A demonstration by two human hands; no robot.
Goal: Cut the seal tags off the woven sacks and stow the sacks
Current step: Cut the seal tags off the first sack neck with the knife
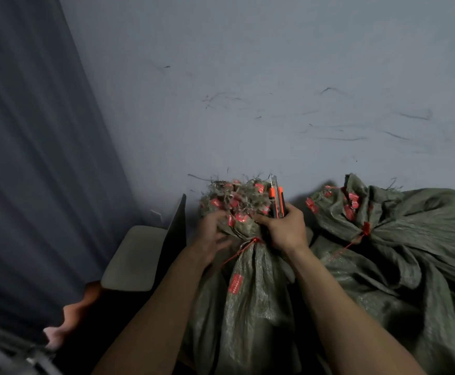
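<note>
Fingers of the left hand (215, 216) curled over the frayed mouth of the sack bundle (248, 293), pinching the fabric among the red seal tags (241, 217), probably to steady and spread them for the blade. Fingers of the right hand (286, 231) were wrapped round the orange utility knife (277, 198), blade extended and pointing up and away from the body, a grip that judged safe for the holding hand. The knife stood just beside the tags, not yet plainly touching one. A red tie (253, 240) cinched the bundle's neck below both hands, keeping the sacks together. A second bundle (397, 239), likewise tagged and tied, lay to the right on the grey floor (248, 104).
</note>
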